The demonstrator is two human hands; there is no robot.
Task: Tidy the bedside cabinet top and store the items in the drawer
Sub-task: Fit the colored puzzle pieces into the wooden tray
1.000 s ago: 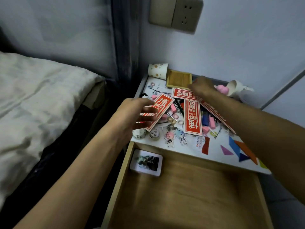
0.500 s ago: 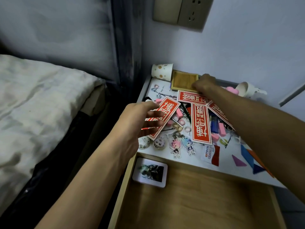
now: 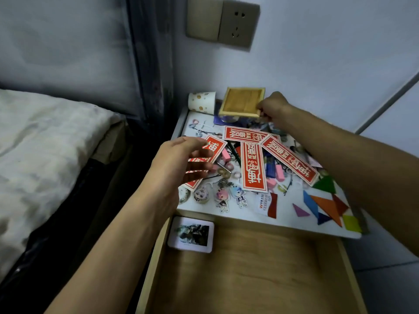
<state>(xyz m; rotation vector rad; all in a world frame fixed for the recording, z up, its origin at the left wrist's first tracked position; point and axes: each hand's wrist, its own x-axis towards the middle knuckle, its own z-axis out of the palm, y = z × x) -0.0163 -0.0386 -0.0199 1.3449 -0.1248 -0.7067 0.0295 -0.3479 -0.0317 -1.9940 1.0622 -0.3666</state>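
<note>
Lifted off the far edge of the cabinet top, the wooden tray now tilts up, its near right corner pinched by the right hand. Nearer, the left hand still hovers, fingers spread, over the leftmost red card.

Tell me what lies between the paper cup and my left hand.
In the head view, a few small pastel rings and a dark hairpin lie between the cup and the left hand.
</note>
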